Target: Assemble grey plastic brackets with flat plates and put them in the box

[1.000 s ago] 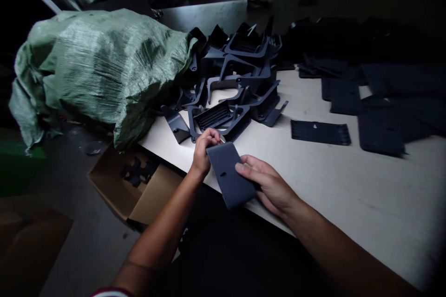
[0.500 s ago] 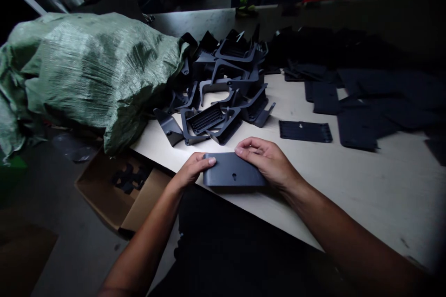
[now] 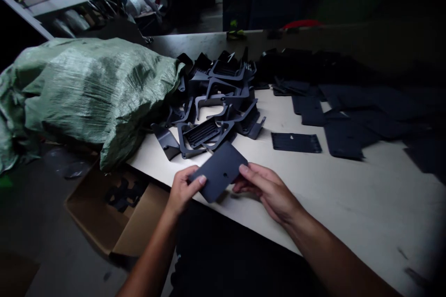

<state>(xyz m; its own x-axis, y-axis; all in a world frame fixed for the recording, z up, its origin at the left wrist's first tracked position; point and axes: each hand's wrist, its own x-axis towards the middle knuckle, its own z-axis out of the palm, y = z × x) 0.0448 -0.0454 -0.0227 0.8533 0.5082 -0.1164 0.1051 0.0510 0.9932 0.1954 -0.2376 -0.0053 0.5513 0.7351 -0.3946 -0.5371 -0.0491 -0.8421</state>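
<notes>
A dark grey rectangular plastic plate (image 3: 218, 171) with rounded corners and a small hole is held between both hands above the table's front edge. My left hand (image 3: 184, 189) pinches its left end, thumb on the upper face. At the right end my right hand (image 3: 266, 188) grips it, thumb on top and fingers beneath. Just beyond lies a heap of dark angled plastic brackets (image 3: 209, 132). A single ribbed plate (image 3: 296, 142) rests flat to the right of the heap.
A green woven sack (image 3: 87, 93) lies at the left beside the brackets. Below the table edge stands an open cardboard box (image 3: 139, 222) with some dark parts (image 3: 123, 195) inside. Many flat dark plates (image 3: 344, 137) are spread over the right of the table (image 3: 334, 199).
The plate has been turned from level to a slant, its right end raised, and its face shows more. Both hands still hold it. The camera view has tilted up slightly.
</notes>
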